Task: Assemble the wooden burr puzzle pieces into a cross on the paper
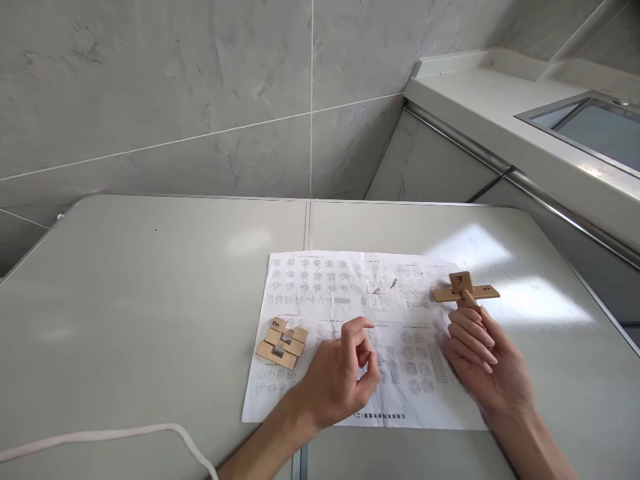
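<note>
My right hand (pixel 485 357) grips two joined flat wooden puzzle pieces (pixel 463 285) between thumb and fingers. They cross each other, one upright and one lying across, with dark marks written on both. The hand holds them up over the right edge of a printed sheet (pixel 320 407). My left hand (pixel 345 370) hovers over or rests on the sheet's lower middle, which I cannot tell. Its fingers are loosely bent, index and thumb apart, with nothing visible in them. Left of it, several notched wooden pieces (pixel 284 358) lie together on the sheet, one marked 3.
The creased sheet carries small diagrams and lies on a pale table (pixel 125 300) with a seam down its middle. A white cable (pixel 100 435) curves across the front left. Behind is a grey tiled wall (pixel 200 73); a white counter (pixel 475 100) with a sink stands back right.
</note>
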The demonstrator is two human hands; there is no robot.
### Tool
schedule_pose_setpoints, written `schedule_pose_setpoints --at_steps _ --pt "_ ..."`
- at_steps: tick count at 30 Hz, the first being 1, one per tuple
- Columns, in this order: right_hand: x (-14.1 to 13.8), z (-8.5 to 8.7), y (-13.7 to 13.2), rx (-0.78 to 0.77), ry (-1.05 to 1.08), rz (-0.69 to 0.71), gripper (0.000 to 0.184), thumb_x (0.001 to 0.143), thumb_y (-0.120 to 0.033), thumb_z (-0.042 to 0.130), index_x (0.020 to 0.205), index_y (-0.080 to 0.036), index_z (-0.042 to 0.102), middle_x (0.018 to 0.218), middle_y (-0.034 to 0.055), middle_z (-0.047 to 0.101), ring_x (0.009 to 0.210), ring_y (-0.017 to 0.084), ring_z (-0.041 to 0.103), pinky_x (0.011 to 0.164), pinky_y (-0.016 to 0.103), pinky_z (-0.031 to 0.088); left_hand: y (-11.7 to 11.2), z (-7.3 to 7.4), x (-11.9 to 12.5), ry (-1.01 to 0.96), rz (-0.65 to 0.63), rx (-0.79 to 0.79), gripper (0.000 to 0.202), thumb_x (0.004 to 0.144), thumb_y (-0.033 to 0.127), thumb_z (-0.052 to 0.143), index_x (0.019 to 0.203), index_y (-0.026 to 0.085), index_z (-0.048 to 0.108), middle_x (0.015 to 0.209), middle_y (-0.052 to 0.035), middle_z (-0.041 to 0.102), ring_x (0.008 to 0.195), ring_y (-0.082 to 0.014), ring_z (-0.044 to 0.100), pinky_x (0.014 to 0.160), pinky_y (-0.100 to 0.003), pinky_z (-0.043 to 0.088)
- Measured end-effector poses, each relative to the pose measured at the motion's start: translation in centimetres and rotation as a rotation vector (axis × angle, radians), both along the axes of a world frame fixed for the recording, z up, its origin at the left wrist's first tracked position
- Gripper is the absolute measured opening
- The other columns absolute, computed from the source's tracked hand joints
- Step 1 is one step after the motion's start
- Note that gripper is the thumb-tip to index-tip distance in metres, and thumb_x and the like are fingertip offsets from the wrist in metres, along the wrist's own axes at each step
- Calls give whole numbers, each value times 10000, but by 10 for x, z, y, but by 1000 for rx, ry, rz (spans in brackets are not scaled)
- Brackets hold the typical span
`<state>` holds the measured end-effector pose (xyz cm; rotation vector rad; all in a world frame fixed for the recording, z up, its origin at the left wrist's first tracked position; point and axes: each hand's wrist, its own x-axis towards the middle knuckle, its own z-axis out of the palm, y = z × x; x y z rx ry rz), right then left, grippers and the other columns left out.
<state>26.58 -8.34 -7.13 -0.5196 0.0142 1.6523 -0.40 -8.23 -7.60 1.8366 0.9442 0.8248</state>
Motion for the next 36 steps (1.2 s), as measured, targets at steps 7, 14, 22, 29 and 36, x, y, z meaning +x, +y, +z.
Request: schedule_pose_setpoints --at_steps 7,14,22,29,36 --pt "-3 2 -2 -49 34 -48 198 1111 -117 543 982 -252 480 713 -83 546 447 75 517 409 196 527 1 1 0 -7 -7 16 472 1003 114 467 1419 257 293 771 91 418 586 -95 435 578 -217 419" --pt "-4 5 -2 -60 18 -38 256 1055 -85 635 955 -259 476 693 -99 534 440 58 507 398 170 498 0 0 0 23 -7 31 456 1009 132 466 1416 265 309 776 86 447 603 -104 474 578 -219 424" --pt "-9 4 -5 -51 37 -9 237 1053 -129 655 936 -255 492 691 -91 511 430 62 470 388 152 505 -1 -1 1 62 -5 31 446 1009 138 471 1405 267 312 762 99 422 579 -97 456 588 -228 439" --pt "-21 -4 -13 7 -364 198 211 984 -289 770 897 -234 585 684 -78 389 462 71 215 359 139 379 -1 -2 0 61 -17 44 473 999 129 466 1427 255 310 789 87 491 582 -97 471 567 -220 424" --pt "-30 -6 -17 98 -610 359 282 996 -424 759 857 -232 607 692 -56 409 484 78 249 398 204 298 -1 -2 0 75 -25 56 466 998 138 469 1424 256 323 772 89 472 560 -98 469 568 -225 435"
